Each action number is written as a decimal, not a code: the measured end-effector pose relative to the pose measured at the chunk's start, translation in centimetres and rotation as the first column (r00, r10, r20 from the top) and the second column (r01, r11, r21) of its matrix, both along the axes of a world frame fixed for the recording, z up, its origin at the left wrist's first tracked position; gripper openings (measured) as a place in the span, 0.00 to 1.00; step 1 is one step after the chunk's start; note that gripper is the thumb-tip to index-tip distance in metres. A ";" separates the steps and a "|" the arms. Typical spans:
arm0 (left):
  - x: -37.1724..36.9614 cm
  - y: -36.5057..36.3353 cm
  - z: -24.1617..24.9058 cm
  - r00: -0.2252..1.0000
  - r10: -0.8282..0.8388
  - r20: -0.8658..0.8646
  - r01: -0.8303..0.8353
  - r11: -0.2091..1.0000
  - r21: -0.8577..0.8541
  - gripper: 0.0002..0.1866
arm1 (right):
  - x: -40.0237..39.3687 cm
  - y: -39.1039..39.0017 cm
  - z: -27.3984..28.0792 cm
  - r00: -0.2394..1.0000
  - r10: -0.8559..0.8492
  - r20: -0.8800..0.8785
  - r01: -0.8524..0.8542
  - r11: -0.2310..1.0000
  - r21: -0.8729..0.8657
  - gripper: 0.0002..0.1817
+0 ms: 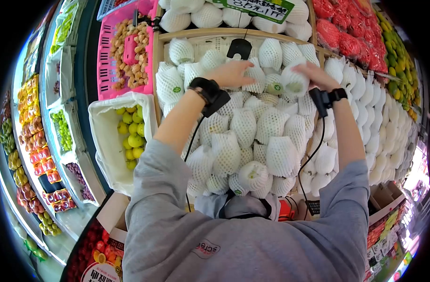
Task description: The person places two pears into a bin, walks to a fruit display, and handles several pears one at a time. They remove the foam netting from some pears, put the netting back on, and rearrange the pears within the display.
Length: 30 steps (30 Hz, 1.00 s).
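Observation:
A wooden-edged bin holds several fruits in white foam nets [244, 127]. Over its upper left part, my left hand [230, 74] reaches in with fingers apart and nothing between them, just beside a netted fruit [255, 77]. At the upper right of the bin, my right hand [318, 76] has its fingers on a netted fruit [295, 81], which looks slightly blurred. A black strap with a device and cable is on each wrist. Between the hands, lower down, lies another netted fruit [273, 84] with a green label.
A pink basket [103, 61] of brown fruits and a white-lined box [106, 150] of yellow-green fruits stand left. A price sign [259, 8] rises behind the bin. More netted fruits [365, 103] lie right, below red-wrapped fruits [342, 28].

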State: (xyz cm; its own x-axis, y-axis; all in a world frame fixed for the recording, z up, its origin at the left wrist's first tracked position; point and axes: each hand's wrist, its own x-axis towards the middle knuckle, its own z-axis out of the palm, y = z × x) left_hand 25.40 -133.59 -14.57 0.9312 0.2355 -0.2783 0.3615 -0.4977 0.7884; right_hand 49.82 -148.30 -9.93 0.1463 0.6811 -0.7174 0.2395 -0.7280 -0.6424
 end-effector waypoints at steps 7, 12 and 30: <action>-4.0 4.2 7.3 0.968 0.247 0.047 -0.245 0.969 -0.044 0.18 | -2.7 4.1 7.4 0.941 -0.120 -0.316 0.144 0.988 0.054 0.28; -8.6 2.3 17.6 0.976 0.183 0.115 -0.204 0.958 0.200 0.17 | -9.0 1.4 11.4 0.952 0.227 -0.203 -0.188 0.962 0.197 0.26; -22.2 -24.6 15.8 0.881 0.457 0.121 -0.451 0.889 -0.077 0.38 | -28.9 -16.8 12.9 0.990 0.132 -0.045 -0.113 0.946 0.305 0.37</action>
State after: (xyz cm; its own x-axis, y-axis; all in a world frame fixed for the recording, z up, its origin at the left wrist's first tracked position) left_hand 3.17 -158.16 1.22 0.7540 0.6315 -0.1809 0.4303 -0.2667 0.8624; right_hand 20.88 -165.09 2.98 0.0088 0.8763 -0.4816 0.2660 -0.4663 -0.8437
